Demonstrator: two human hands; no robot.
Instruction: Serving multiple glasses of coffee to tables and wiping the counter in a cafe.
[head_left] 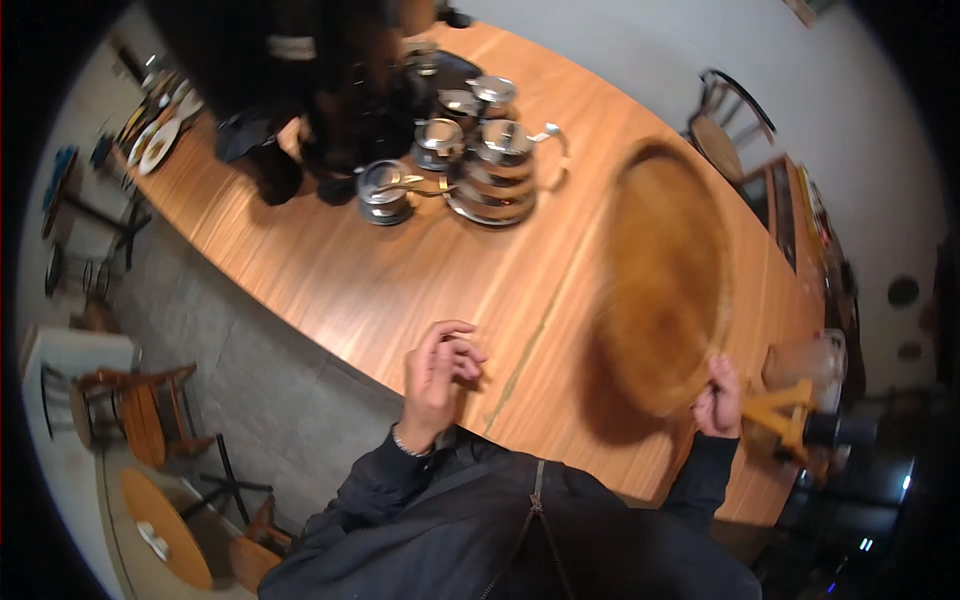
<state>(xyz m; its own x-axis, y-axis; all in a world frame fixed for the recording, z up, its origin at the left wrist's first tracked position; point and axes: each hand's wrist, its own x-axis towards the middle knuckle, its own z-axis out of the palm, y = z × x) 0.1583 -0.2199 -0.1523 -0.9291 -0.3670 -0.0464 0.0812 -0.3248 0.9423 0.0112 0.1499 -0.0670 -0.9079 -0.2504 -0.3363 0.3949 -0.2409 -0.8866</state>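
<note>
Long wooden counter, warm brown planks, runs under everything; no tray is down on it.

Round wooden tray is the biggest loose item. It is blurred with motion and tilted up off the counter, with a dark shadow under its lower edge. The right hand has it by the near rim: fingers curled tight over the edge, thumb side toward the body, a closed pinch on the wood. The whole tray rises up and away from that grip, toward the far side of the counter.

Beyond the top-left of the tray, well apart from the grip, stands a cluster of steel pots with lids: one large stacked pot with a handle, and several small ones around it. None is on the tray. A person in dark clothing stands behind them at the far edge.

Just right of the gripping hand stands a glass carafe on a yellow wooden stand, very near the tray's rim.

Left hand hovers over the counter edge, left of the tray and apart from it, fingers loosely bent inward, holding nothing that I can make out.

Judgement: the tray is in hand but unplaced and unloaded; the steelware is untouched.
</note>
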